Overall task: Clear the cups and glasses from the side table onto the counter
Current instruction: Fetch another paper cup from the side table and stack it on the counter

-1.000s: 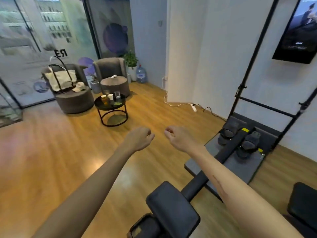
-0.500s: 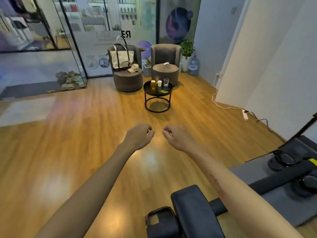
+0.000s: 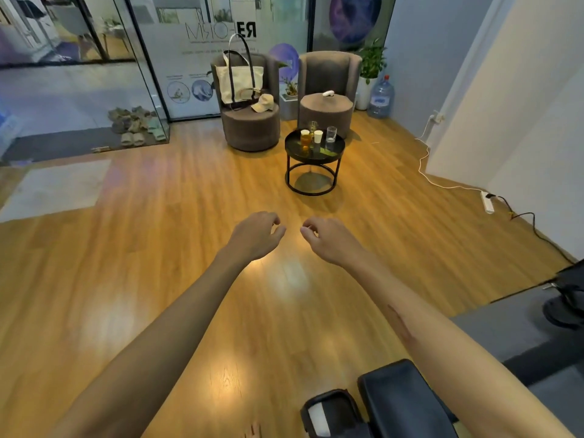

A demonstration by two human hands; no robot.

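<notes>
While hovering over the wooden floor [image 3: 158, 263], holding nothing: left hand [image 3: 256, 236] and right hand [image 3: 328, 240], both with fingers loosely curled. Sitting well ahead on the round black metal side table [image 3: 314, 153]: white paper cups [image 3: 318, 136], a clear drinking glass [image 3: 331, 135], an amber-filled glass [image 3: 305, 142].

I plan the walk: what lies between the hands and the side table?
Only bare wooden floor, in the head view, between the left hand, right hand and side table.
</notes>
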